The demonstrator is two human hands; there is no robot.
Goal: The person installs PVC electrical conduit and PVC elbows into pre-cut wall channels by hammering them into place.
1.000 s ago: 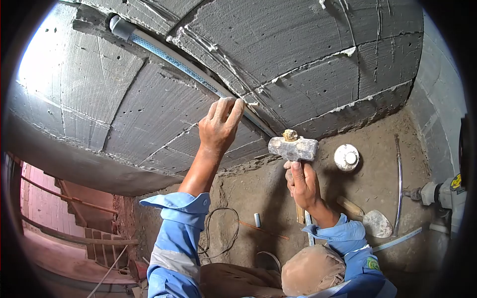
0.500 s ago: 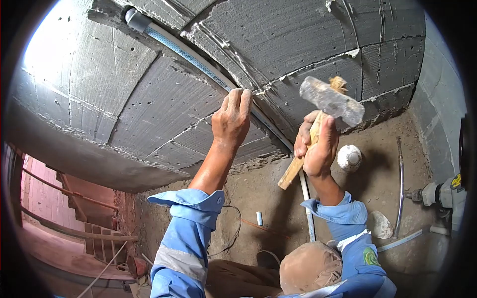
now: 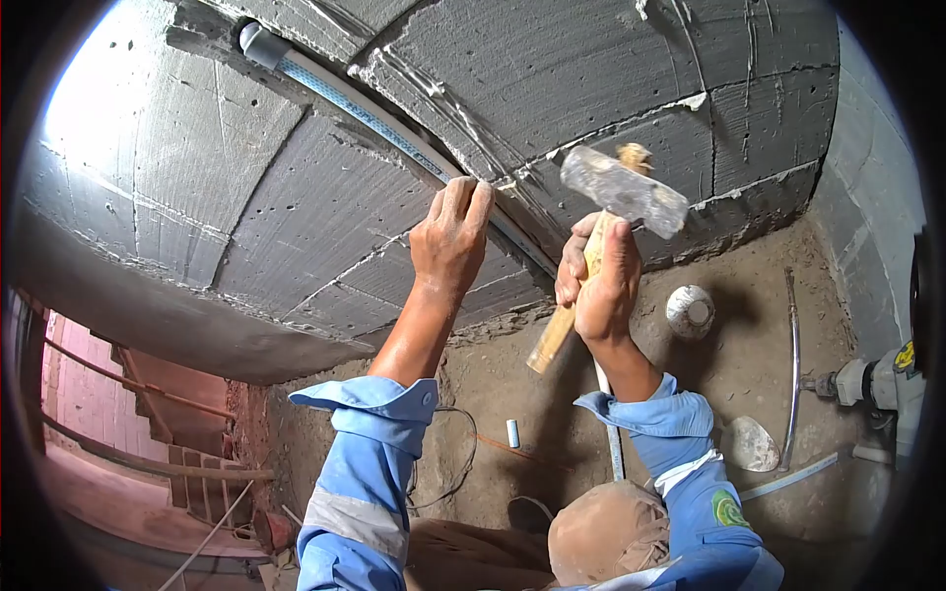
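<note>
A white and blue pipe [image 3: 370, 118] with a grey end fitting [image 3: 264, 45] lies along a groove in the grey block wall [image 3: 325, 197]. My left hand [image 3: 450, 236] is closed at the groove, its fingertips against the pipe; whether it also holds some small thing there is hidden. To its right, my right hand [image 3: 601, 281] is wrapped round the wooden handle of a hammer [image 3: 626, 192]. The hammer's grey head is raised in front of the wall, apart from the pipe.
On the dirt floor are a white round object [image 3: 690, 311], a short pipe piece [image 3: 512, 433], a thin wire, and a metal bar [image 3: 793, 369]. A power tool [image 3: 877, 382] stands at the right edge. Stairs and wooden rails [image 3: 148, 463] are at lower left.
The hammer in my right hand has moved left, nearer to my left hand. My left hand stays at the pipe, with only a slight shift in view.
</note>
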